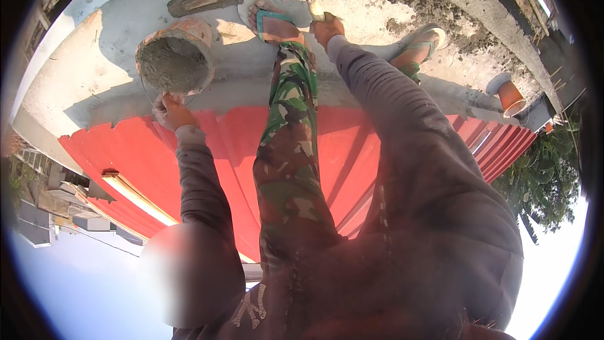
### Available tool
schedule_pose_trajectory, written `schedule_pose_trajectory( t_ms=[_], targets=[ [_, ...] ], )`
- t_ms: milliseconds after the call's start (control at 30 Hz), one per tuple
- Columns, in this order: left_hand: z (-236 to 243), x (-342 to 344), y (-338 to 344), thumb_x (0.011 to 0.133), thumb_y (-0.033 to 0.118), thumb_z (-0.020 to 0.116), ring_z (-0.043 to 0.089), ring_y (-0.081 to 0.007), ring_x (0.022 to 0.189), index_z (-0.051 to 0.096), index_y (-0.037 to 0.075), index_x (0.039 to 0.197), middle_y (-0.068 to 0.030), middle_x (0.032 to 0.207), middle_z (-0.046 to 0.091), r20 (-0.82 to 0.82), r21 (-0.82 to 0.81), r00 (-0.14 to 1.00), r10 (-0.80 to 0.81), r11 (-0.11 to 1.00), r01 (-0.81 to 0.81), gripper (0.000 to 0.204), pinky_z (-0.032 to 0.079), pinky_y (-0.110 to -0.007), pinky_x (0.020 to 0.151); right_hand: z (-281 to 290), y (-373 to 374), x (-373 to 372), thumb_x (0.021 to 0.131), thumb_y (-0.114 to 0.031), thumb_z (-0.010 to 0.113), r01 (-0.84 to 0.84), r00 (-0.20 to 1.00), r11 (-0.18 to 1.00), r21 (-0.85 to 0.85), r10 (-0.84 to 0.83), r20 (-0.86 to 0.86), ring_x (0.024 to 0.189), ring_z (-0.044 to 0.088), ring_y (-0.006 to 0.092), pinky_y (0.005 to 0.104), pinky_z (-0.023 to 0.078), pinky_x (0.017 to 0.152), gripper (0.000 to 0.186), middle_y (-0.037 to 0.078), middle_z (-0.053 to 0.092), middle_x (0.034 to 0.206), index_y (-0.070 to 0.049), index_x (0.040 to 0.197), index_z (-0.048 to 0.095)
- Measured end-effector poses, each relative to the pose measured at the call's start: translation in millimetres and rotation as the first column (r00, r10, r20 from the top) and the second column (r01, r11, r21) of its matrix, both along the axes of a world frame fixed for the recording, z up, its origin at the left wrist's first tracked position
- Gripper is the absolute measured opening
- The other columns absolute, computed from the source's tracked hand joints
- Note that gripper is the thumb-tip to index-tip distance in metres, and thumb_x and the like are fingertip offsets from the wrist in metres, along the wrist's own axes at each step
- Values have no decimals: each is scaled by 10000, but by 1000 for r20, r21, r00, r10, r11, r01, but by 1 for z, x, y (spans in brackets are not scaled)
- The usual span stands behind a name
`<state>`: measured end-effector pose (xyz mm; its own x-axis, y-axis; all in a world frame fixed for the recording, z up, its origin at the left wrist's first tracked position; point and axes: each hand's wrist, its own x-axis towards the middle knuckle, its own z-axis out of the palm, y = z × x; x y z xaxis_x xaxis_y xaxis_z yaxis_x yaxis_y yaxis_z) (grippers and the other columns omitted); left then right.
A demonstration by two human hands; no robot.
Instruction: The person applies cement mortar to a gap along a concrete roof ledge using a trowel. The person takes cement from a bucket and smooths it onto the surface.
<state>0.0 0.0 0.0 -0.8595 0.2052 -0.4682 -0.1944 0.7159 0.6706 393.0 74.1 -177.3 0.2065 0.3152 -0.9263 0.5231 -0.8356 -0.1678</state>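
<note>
My left hand [173, 110] grips the wire handle of a bucket [200, 38] partly full of wet grey cement [170, 66], at the upper left. Higher up, near the middle, my right hand [326, 30] is closed on the pale handle of a tool [314, 9], whose far end I cannot make out clearly. My feet, in flip-flops [274, 22], are on the rough grey concrete ledge on either side of that hand. A short wooden piece [204, 0] lies above the bucket.
Red corrugated roofing [340, 157] runs along the ledge [94, 101], with wooden strips [138, 198] at the lower left. A small orange bucket [511, 97] sits at the right. Wet mortar patches [402, 0] mark the concrete. Trees and neighbouring roofs show beyond the edges.
</note>
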Motion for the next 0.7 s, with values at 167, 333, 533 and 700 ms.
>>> schedule_pose_trajectory(
  t_ms=[167, 333, 533, 700],
  targets=[
    [-41, -41, -47, 962, 118, 592, 441, -304, 1361, 503, 68, 1283, -155, 1547, 318, -82, -351, 868, -490, 829, 436, 338, 458, -461, 1095, 12, -32, 132, 826, -63, 612, 603, 798, 797, 42, -603, -4, 519, 546, 163, 345, 418, 468, 170, 82, 608, 702, -8, 977, 667],
    [-20, -52, -33, 882, 309, 668, 221, -436, 1534, 363, 86, 1491, -184, 1686, 71, 233, -32, 972, 44, 999, -37, 717, 304, -572, 1205, 36, -58, 228, 862, -22, 558, 721, 673, 675, 160, -736, 73, 455, 514, 187, 362, 376, 391, 130, 77, 575, 670, -33, 971, 627],
    [-11, -57, -21, 842, 406, 679, 292, -447, 1487, 340, 66, 1511, -203, 1619, 273, 636, -124, 612, 470, 845, -520, 823, 260, -616, 1216, 47, -72, 242, 931, -374, 658, -57, 984, 986, 158, 28, 176, 1035, 684, 403, 444, 529, 910, 470, 231, 725, 1084, -37, 1257, 616],
    [-27, -56, -29, 868, 162, 605, 518, -398, 1294, 478, -18, 1377, -208, 1415, 518, 519, -72, 800, 301, 948, -310, 555, 425, -595, 1126, 47, -46, 260, 915, -563, 615, -351, 925, 934, -58, 356, 131, 1204, 619, 446, 487, 477, 1024, 674, 281, 665, 1258, -43, 1343, 584]
  ],
)
